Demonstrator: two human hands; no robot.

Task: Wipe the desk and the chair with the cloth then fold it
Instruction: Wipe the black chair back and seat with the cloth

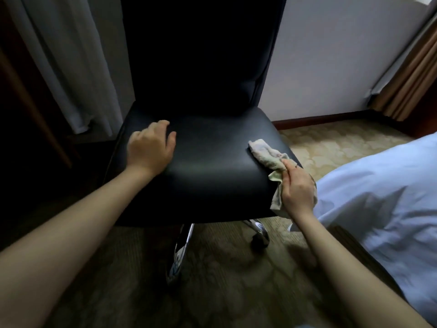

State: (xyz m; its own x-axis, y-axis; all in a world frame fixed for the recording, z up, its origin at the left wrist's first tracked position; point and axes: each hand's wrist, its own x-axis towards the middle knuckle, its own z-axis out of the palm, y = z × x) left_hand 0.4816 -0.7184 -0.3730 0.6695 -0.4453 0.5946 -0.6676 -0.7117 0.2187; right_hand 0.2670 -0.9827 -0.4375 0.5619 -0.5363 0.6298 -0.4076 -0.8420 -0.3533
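A black leather chair (208, 162) with a tall backrest faces me on chrome legs. My left hand (151, 145) lies palm down on the left part of the seat, fingers slightly apart, holding nothing. My right hand (296, 188) grips a pale, crumpled cloth (264, 151) at the seat's front right corner. One end of the cloth lies on the seat; the other end hangs down over the seat's edge below my hand. The desk is not in view.
A bed with white bedding (383, 195) stands close on the right. Pale curtains (71, 67) hang at the back left beside dark wood furniture (21, 110). A white wall and brown curtains (406, 84) lie behind. Patterned carpet (236, 280) covers the floor.
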